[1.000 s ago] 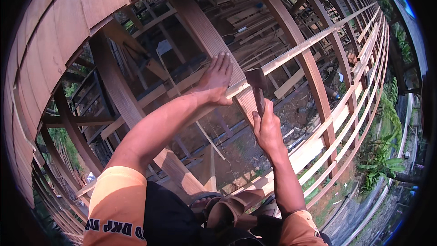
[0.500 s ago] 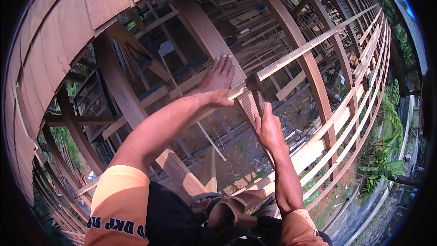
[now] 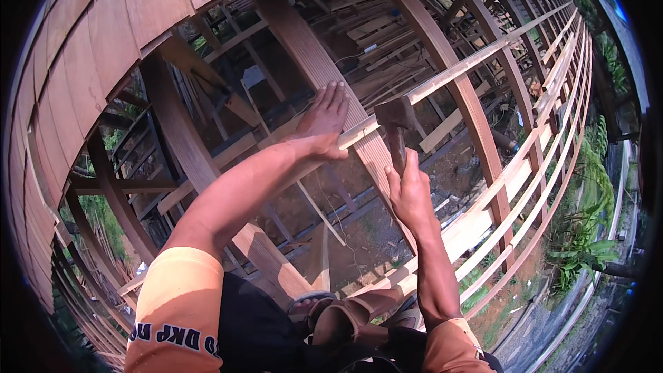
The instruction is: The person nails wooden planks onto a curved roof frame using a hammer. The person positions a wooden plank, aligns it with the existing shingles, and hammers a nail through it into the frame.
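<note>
My left hand lies flat with its fingers stretched out on a broad brown rafter, its thumb beside a thin pale batten that crosses the rafter. Wrapped round the handle of a hammer is my right hand. The dark hammer head is over the batten, just right of the rafter; whether it touches the wood I cannot tell. No nail can be made out.
Overlapping wooden shingles cover the upper left. More rafters and parallel battens run along the right. Through the gaps, stacked boards show far below. My sandalled foot rests on the framing, and green plants grow beyond the edge.
The hammer head has shifted slightly up and right, away from the rafter, with my right hand. My left hand has slid a little to the left.
</note>
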